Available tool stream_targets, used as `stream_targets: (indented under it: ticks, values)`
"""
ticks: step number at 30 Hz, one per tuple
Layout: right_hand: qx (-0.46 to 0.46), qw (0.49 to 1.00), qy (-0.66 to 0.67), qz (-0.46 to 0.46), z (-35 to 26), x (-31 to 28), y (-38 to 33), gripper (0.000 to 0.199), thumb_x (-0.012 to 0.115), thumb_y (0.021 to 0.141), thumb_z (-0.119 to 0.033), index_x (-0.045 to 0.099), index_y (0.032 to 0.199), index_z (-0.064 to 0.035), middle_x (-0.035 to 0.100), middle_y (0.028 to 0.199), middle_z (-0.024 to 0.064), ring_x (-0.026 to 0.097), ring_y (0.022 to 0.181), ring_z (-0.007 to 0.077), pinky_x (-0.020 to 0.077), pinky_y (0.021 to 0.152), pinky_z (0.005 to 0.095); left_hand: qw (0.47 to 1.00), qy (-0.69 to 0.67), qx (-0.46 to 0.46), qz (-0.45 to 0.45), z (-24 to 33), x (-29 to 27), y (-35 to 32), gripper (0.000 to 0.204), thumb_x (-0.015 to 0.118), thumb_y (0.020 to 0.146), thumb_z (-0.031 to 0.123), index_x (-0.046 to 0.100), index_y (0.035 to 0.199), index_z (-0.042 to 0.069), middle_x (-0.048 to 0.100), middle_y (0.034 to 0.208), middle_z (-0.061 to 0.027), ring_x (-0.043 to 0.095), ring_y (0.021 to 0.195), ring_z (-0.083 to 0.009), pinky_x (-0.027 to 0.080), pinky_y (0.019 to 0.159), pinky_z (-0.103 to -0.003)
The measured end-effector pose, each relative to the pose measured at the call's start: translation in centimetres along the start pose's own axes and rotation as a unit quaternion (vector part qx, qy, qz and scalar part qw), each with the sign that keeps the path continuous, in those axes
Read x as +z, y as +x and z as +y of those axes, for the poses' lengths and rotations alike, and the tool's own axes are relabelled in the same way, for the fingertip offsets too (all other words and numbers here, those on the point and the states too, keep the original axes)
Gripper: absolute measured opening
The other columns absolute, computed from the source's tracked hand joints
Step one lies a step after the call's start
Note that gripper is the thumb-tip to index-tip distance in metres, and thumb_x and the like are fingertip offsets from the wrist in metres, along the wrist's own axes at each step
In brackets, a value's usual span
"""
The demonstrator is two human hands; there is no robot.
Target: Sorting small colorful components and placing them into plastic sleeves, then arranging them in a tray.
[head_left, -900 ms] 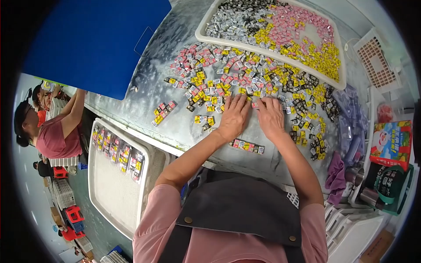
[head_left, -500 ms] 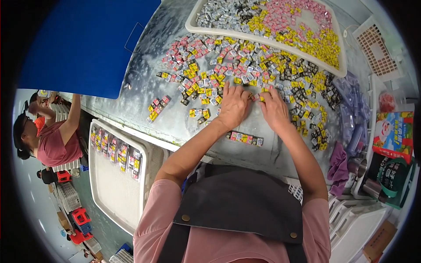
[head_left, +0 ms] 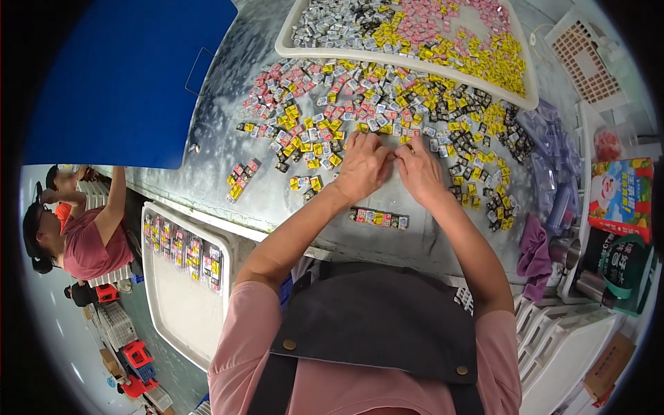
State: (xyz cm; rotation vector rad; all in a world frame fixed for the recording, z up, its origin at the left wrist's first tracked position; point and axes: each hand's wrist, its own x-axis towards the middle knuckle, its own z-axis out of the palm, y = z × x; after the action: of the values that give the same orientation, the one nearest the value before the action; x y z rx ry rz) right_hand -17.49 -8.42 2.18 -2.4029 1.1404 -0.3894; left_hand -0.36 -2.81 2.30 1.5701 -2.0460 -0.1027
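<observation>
On the grey table lies a spread of small wrapped pieces (head_left: 332,124) in pink, yellow, black and white. At its near edge my left hand (head_left: 363,167) is closed, its fingers curled down toward the pieces. My right hand (head_left: 419,173) is closed right beside it, and the thumbs nearly meet. Whatever is between the fingers is hidden by the hands. Nearer to me lies a straight row of pieces (head_left: 378,218), apart from both hands. Two short rows side by side (head_left: 242,180) lie to the left.
A white tray (head_left: 408,60) of loose pieces sorted by colour stands at the far side. Clear plastic cases (head_left: 553,169) and a purple cloth (head_left: 534,256) lie at right. Filled packs (head_left: 181,245) rest in a lower white tray (head_left: 162,304). A blue board (head_left: 124,83) and another person (head_left: 90,238) are at left.
My hands have drawn closer together, the right one moving left toward the left hand. The whole view has shifted slightly; the row near me lies as before.
</observation>
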Motion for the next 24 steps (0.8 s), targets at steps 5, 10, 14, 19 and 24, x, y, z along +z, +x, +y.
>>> stream_targets:
  ticks: [5,10,14,19,24]
  values:
    - [-0.027,0.999,0.016,0.013,0.1,0.3,-0.1,0.019,0.064,0.091,-0.009,0.062,0.109,-0.0053,0.054,0.113,0.0148,0.064,0.092,0.0382,0.0527,0.076,0.0489,1.000,-0.004,-0.005,0.024,-0.6,0.3,-1.1,0.020,0.075,0.081,0.014,0.070,0.098,0.005,0.057,0.097,-0.0108,0.054,0.092,-0.0306,0.040,0.088,-0.046]
    - [0.008,0.999,0.007,-0.050,-0.4,-1.1,-1.1,0.017,0.062,0.091,-0.014,0.060,0.104,-0.0032,0.055,0.108,0.0185,0.064,0.092,0.0380,0.0540,0.076,0.0496,0.998,0.031,-0.012,0.061,-0.6,0.5,-1.6,0.016,0.076,0.081,0.014,0.066,0.090,0.005,0.057,0.092,-0.0106,0.054,0.088,-0.0306,0.041,0.087,-0.045]
    - [0.033,0.999,-0.024,0.007,1.3,-1.5,-2.3,0.020,0.066,0.090,-0.019,0.059,0.101,-0.0034,0.057,0.101,0.0158,0.064,0.088,0.0370,0.0530,0.073,0.0479,0.998,0.044,-0.006,0.041,-0.2,0.9,-0.6,0.015,0.074,0.082,0.012,0.065,0.091,0.005,0.057,0.090,-0.0114,0.055,0.089,-0.0309,0.041,0.087,-0.045]
    - [0.028,0.999,-0.007,0.020,0.9,-1.7,-2.8,0.023,0.068,0.089,-0.016,0.060,0.106,-0.0030,0.054,0.104,0.0160,0.062,0.091,0.0361,0.0521,0.076,0.0467,0.997,0.059,-0.021,0.049,0.0,3.1,2.7,0.018,0.067,0.086,0.013,0.066,0.103,0.006,0.062,0.087,-0.0114,0.059,0.086,-0.0293,0.041,0.085,-0.043]
    - [-0.012,0.999,0.020,0.025,1.3,-2.4,-3.5,0.026,0.070,0.088,-0.013,0.060,0.110,-0.0027,0.054,0.104,0.0157,0.062,0.090,0.0371,0.0514,0.076,0.0464,0.993,0.109,-0.049,0.019,0.1,3.5,3.8,0.025,0.064,0.089,0.017,0.068,0.110,0.005,0.062,0.086,-0.0110,0.060,0.085,-0.0284,0.041,0.084,-0.043]
